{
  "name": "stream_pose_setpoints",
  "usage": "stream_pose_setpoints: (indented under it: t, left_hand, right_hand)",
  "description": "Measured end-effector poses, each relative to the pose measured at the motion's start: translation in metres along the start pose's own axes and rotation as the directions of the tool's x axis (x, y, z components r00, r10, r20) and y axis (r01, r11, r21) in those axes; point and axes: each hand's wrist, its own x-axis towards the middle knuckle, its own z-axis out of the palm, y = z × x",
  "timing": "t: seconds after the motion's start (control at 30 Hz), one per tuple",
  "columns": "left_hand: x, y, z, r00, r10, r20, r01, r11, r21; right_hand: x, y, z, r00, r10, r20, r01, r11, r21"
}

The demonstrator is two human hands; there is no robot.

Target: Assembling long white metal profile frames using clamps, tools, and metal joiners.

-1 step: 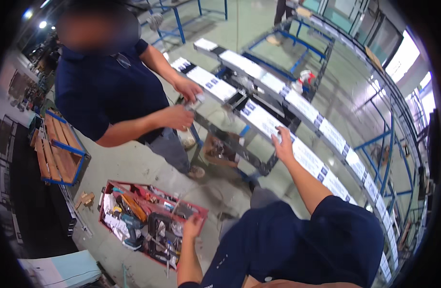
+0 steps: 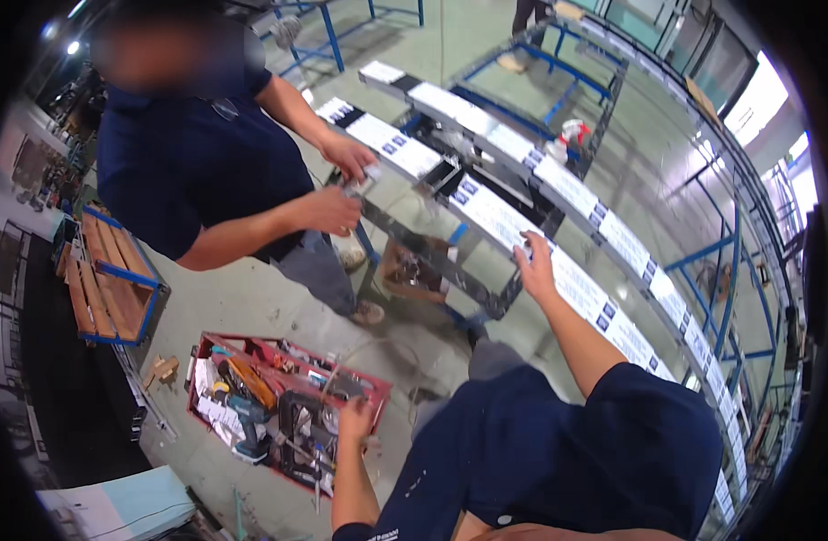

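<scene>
Your left hand [image 2: 355, 417] reaches down into the red toolbox [image 2: 252, 347] on the floor, fingers loosely spread over the tools, gripping nothing you can be sure of. Your right hand [image 2: 536, 266] rests open on the long metal frame [image 2: 495, 212]. Nothing has visibly shifted between frames. The toolbox contents blur together.

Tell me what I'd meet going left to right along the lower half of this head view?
Blue-framed wooden pallet → red tool tray → the person's left hand at the tray's right edge → right hand on the long film-covered metal frame.
</scene>
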Motion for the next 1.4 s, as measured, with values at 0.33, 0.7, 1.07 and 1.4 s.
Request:
stream_pose_setpoints:
  t: [0.33,0.7,1.07,1.4]
  left_hand:
    - [-0.003,0.059,0.052,0.987,-0.142,0.071,0.144,0.990,-0.012]
    - [0.047,0.165,0.096,0.988,-0.151,-0.033,0.147,0.985,-0.093]
    - [0.069,0.191,0.086,0.956,-0.289,0.058,0.285,0.956,0.066]
    - [0.168,0.185,0.055,0.973,-0.173,0.150,0.161,0.983,0.090]
  right_hand:
    - [0.017,0.022,-0.030,0.997,0.002,0.075,-0.008,0.997,0.073]
    - [0.111,0.054,0.002,0.952,-0.217,0.215,0.170,0.961,0.217]
    - [0.122,0.059,0.007,0.951,-0.220,0.217,0.200,0.973,0.114]
    - [0.128,0.051,0.010,0.957,-0.205,0.206,0.204,0.979,0.031]
